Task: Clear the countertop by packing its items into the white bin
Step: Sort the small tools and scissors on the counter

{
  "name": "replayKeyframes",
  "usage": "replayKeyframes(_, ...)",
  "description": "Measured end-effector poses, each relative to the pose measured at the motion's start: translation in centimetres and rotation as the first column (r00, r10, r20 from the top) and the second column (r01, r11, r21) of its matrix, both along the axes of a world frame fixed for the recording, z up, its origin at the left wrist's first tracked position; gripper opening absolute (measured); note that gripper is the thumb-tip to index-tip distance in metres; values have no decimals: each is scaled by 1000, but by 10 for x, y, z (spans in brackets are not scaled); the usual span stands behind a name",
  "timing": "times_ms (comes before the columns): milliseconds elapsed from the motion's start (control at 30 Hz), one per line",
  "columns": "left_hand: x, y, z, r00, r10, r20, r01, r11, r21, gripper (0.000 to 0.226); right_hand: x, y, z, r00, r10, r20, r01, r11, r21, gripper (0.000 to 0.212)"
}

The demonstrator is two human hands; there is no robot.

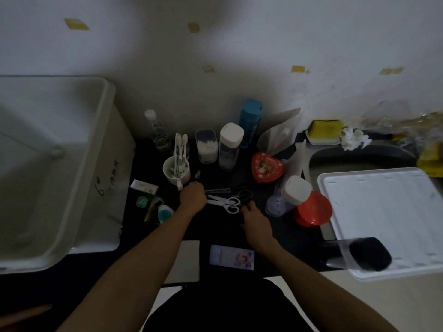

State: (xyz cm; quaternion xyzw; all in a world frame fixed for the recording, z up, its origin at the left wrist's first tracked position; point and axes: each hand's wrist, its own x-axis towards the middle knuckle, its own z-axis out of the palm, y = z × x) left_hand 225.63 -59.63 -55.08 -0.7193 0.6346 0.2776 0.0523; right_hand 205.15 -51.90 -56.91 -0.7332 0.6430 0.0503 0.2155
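The big white bin [60, 149] stands at the left end of the dark countertop [223, 228]. Mid-counter lie white scissors [225, 203] and dark scissors [236, 192], side by side. My left hand [193, 198] is curled over their blade ends and seems to grip the white pair. My right hand [254, 219] is at the handle end with its fingers curled down, and the dim light hides whether it holds anything. Around them stand a mug of toothbrushes [176, 170], a cotton-swab box [206, 146], two white-capped bottles [230, 146] [288, 196], a blue bottle [250, 118], a red heart tin [267, 167] and a red lid [312, 208].
Small packets and a floss case [153, 200] lie beside the bin. A card [231, 257] sits at the counter's front edge. To the right, a white tray [388, 219] covers a sink, with a black brush [369, 254] on it. A sponge dish [324, 131] stands at the back.
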Motion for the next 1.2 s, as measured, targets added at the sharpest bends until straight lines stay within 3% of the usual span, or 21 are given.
replayKeyframes(233, 3, 14, 24, 974, 111, -198, -116, 993, -11, 19, -1, -3, 0, 995, 72, -65, -76, 995, -64, 43)
replayKeyframes(400, 4, 37, 37, 897, 242, -369, -255, 967, 13, 20, -12, 6, 0, 999, -25, 26, 27, 997, -73, 45)
replayKeyframes(533, -3, 55, 35, 831, 334, -444, -312, 942, 125, 15, -18, 18, -5, 993, -113, 36, 114, 993, -35, 50)
replayKeyframes(600, -10, 61, 28, 712, 444, -543, -358, 896, 263, 13, -19, 19, -6, 989, -133, 57, 135, 990, -29, 49)
replayKeyframes(700, -22, 64, 15, 437, 632, -640, -442, 770, 460, 16, -21, 17, -6, 988, -132, 86, 134, 991, -28, 48)
replayKeyframes(900, -33, 55, -3, 63, 721, -690, -514, 617, 596, 23, -25, 11, -4, 990, -102, 94, 106, 994, -38, 40)
replayKeyframes(1033, -39, 57, -3, -54, 697, -715, -500, 601, 623, 20, -25, 14, -4, 992, -82, 95, 87, 995, -52, 35)
replayKeyframes(1200, -33, 59, -11, -100, 706, -701, -523, 562, 641, 18, -26, 8, 2, 994, -73, 83, 73, 997, 8, 45)
